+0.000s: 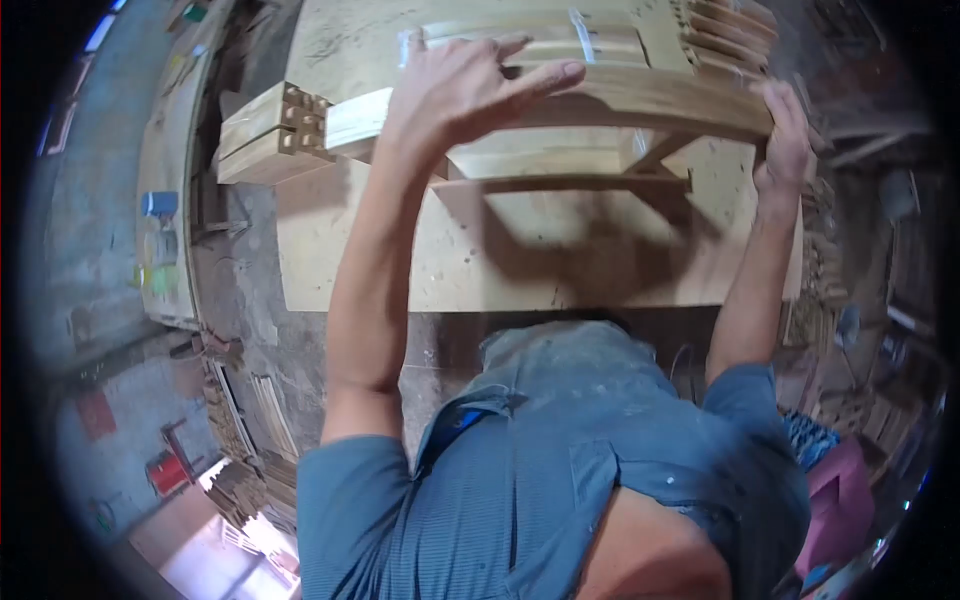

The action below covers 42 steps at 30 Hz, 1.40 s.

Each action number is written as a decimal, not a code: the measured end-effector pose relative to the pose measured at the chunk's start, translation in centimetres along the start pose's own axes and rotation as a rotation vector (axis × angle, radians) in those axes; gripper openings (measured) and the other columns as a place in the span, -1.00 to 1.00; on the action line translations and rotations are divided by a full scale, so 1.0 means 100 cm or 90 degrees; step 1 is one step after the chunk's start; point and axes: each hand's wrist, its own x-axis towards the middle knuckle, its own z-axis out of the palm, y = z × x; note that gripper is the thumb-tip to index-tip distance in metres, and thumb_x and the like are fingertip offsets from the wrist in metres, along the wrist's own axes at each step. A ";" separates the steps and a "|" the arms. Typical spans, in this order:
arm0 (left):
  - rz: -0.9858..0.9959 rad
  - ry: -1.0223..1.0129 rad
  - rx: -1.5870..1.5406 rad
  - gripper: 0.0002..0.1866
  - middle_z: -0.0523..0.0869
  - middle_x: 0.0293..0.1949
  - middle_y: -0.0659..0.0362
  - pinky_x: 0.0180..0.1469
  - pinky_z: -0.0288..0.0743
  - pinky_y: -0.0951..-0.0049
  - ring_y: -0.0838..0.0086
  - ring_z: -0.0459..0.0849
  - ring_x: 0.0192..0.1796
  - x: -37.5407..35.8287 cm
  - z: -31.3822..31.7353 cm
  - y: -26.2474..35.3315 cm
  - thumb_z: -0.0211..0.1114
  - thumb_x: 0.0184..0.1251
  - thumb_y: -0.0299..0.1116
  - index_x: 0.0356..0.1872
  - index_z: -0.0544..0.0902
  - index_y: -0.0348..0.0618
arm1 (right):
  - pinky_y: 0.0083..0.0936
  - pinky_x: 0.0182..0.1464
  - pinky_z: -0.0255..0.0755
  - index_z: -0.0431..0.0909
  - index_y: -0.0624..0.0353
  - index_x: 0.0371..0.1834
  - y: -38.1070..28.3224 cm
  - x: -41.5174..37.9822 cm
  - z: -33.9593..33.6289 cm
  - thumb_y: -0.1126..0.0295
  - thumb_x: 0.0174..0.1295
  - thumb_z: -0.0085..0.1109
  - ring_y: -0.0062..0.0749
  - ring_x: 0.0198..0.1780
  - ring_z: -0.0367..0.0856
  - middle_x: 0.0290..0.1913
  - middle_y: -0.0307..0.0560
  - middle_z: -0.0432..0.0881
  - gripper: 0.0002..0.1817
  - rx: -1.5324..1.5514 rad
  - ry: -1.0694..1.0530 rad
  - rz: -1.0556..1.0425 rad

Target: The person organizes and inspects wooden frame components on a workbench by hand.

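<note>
A wooden frame [560, 184] is seen across the bench [350, 260], set back from the near edge, its long rail [640, 97] reaching towards the right edge, though whether it is rested or lifted cannot be told. The rail's right end is held in the closed grip of the right hand [785, 140], while the left hand [452, 88] is spread open at its left part, thumb stretched out, contact unclear. By the left edge wooden blocks [262, 135] are stacked, and towards the far right corner slats [728, 38] are piled
</note>
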 end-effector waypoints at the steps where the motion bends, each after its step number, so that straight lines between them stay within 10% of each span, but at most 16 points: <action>1: 0.072 0.146 -0.048 -0.09 0.69 -0.59 0.08 -0.08 0.59 0.09 0.15 0.73 -0.30 0.002 0.016 -0.005 -0.04 0.23 0.56 -0.31 0.79 -0.24 | -0.58 -0.10 0.50 0.65 0.20 -0.20 -0.014 -0.002 0.002 0.35 0.41 0.12 -0.57 -0.05 0.57 -0.21 -0.23 0.63 -0.83 0.016 -0.009 -0.010; 6: -0.013 -0.168 -0.061 -0.06 0.41 -0.83 0.16 -0.57 0.31 0.34 0.39 0.48 -0.68 -0.007 -0.010 0.002 0.19 -0.06 0.68 -0.80 0.53 -0.22 | -0.37 -0.23 0.64 0.31 0.23 0.37 -0.040 -0.046 -0.025 0.18 0.29 0.20 -0.33 -0.05 0.66 -0.02 0.01 0.61 -0.37 0.155 -0.214 0.299; 14: 0.047 0.063 -0.059 -0.08 0.55 -0.79 0.14 -0.53 0.47 0.35 0.47 0.56 -0.69 -0.008 -0.076 -0.012 0.34 -0.04 0.55 -0.35 0.78 -0.38 | -0.33 0.23 0.44 0.25 0.38 0.38 -0.076 0.013 0.031 0.24 0.16 0.31 -0.17 0.20 0.52 0.19 0.12 0.48 -0.24 0.217 -0.200 -0.098; 16: 0.025 0.150 0.005 -0.03 0.60 -0.74 0.09 -0.47 0.51 0.31 0.37 0.63 -0.64 0.034 -0.064 -0.035 0.31 -0.08 0.60 -0.22 0.79 -0.34 | -0.43 0.06 0.54 0.32 0.34 0.36 -0.053 0.065 0.047 0.27 0.17 0.32 -0.25 0.25 0.47 0.14 0.05 0.52 -0.30 0.118 -0.225 -0.145; 19: 0.032 0.294 0.152 -0.17 0.75 -0.50 -0.02 -0.35 0.61 0.24 0.14 0.77 -0.41 0.122 0.005 -0.085 0.29 -0.09 0.60 -0.60 0.66 -0.16 | -0.48 0.05 0.55 0.36 0.30 0.35 0.000 0.106 0.063 0.27 0.24 0.34 -0.31 0.20 0.54 0.11 0.02 0.57 -0.34 -0.099 -0.114 -0.166; 25: 0.186 0.386 0.145 -0.31 0.59 -0.69 0.14 -0.33 0.48 0.23 0.20 0.65 -0.55 0.269 0.130 -0.183 0.32 0.08 0.44 -0.65 0.54 -0.06 | -0.53 -0.03 0.57 0.51 0.27 0.24 0.087 0.080 0.034 0.20 0.31 0.32 -0.47 0.00 0.67 0.00 -0.04 0.67 -0.48 -0.182 -0.056 0.210; 27: 0.196 0.320 0.289 -0.50 0.72 -0.35 0.14 -0.20 0.48 0.15 0.23 0.69 -0.21 0.296 0.146 -0.199 0.33 0.21 0.25 -0.47 0.65 -0.02 | -0.53 -0.06 0.56 0.54 0.24 0.21 0.121 0.064 0.026 0.16 0.34 0.28 -0.48 0.00 0.67 -0.01 -0.05 0.69 -0.52 -0.189 -0.003 0.352; 28: 0.277 0.501 0.297 -0.57 0.72 -0.21 0.13 -0.10 0.51 0.15 0.21 0.66 -0.05 0.334 0.174 -0.244 0.37 0.20 0.18 -0.27 0.71 0.01 | -0.53 -0.06 0.56 0.54 0.24 0.21 0.133 0.061 0.030 0.16 0.34 0.28 -0.48 0.00 0.67 -0.01 -0.05 0.69 -0.52 -0.199 0.005 0.368; 29: -0.040 0.344 0.183 -0.37 0.71 0.00 -0.01 0.15 0.50 0.00 0.11 0.69 0.04 0.332 0.162 -0.211 0.35 0.17 0.25 -0.06 0.73 -0.14 | -0.50 -0.04 0.55 0.56 0.24 0.19 0.145 0.064 0.040 0.14 0.35 0.26 -0.45 0.01 0.67 -0.01 -0.05 0.70 -0.52 -0.223 0.030 0.372; 33: -0.095 0.409 -0.157 -0.22 0.57 0.25 -0.20 0.34 0.37 0.19 -0.06 0.51 0.33 0.232 0.139 -0.223 0.40 0.19 0.18 0.24 0.59 -0.30 | -0.50 -0.08 0.53 0.59 0.23 0.14 0.189 0.062 0.066 0.10 0.43 0.15 -0.52 -0.09 0.63 -0.12 -0.20 0.67 -0.57 -0.346 0.010 0.320; 37: -0.420 0.214 -0.775 -0.38 0.58 0.26 -0.15 0.36 0.36 0.29 0.30 0.56 0.27 0.086 0.202 -0.251 0.20 0.52 -0.06 0.33 0.47 -0.43 | -0.40 0.14 0.44 0.62 0.32 0.06 0.197 0.058 0.093 0.01 0.42 0.07 -0.23 0.03 0.66 -0.07 0.06 0.71 -0.48 -0.272 -0.043 0.345; 42: -0.353 0.325 -0.960 -0.49 0.62 0.19 0.02 0.30 0.38 0.32 0.39 0.58 0.21 0.020 0.231 -0.197 -0.03 0.65 -0.17 0.30 0.49 -0.45 | -0.37 0.17 0.42 0.60 0.33 0.06 0.165 0.030 0.095 -0.02 0.42 0.01 -0.19 0.02 0.65 -0.10 0.14 0.72 -0.45 -0.354 -0.097 0.315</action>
